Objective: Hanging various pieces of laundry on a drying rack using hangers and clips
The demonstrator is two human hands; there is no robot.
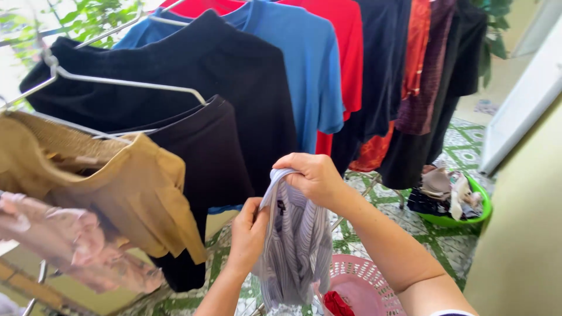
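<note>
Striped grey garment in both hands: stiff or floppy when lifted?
Likely floppy: the striped grey garment hangs in loose folds between the left hand and right hand. Probably light, since pinched edges alone carry it. Likely not slippery; the fabric bunches in the grip.

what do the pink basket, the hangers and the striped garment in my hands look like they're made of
Pink basket: moulded plastic, judging by its lattice of holes and smooth matte rim. Hangers: probably bare metal wire, thin, grey, slightly shiny. Striped garment: thin woven cloth, perhaps cotton, hanging in soft folds from the left hand and right hand.
</note>
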